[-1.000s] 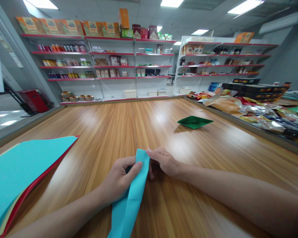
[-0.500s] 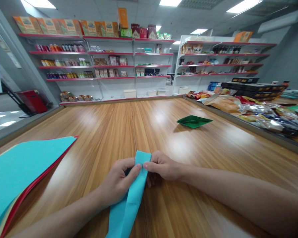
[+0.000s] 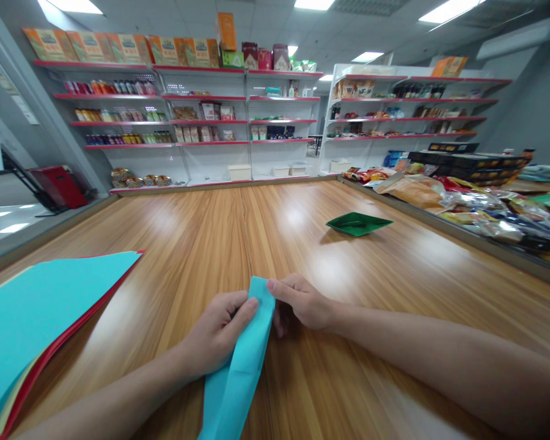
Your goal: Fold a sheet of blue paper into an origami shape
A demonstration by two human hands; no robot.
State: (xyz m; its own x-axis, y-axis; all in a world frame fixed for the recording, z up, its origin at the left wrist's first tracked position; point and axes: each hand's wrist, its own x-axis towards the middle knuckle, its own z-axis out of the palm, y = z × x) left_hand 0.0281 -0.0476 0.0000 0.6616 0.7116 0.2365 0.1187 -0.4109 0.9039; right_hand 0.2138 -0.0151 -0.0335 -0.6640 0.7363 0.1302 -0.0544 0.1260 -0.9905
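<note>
A folded strip of blue paper (image 3: 245, 373) slants over the table in front of me, its near end running out of the bottom of the view. My left hand (image 3: 222, 333) grips it along the left edge, thumb on top and fingers underneath. At the far right corner of the strip, my right hand (image 3: 302, 302) pinches the paper between thumb and fingers. Several of its other fingers curl below, partly hidden. Farther off to the right lies a green folded paper boat (image 3: 358, 225).
On the left of the wooden table (image 3: 174, 244) lies a stack of coloured paper sheets (image 3: 50, 311), blue on top, red and cream beneath. Packaged snacks (image 3: 476, 208) and black boxes (image 3: 467, 165) sit beyond the right edge. Stocked shelves (image 3: 201, 122) line the back.
My right thumb has slid outward and up to the strip's far right corner, away from my left thumb. My left hand keeps its grip, shifted very slightly.
</note>
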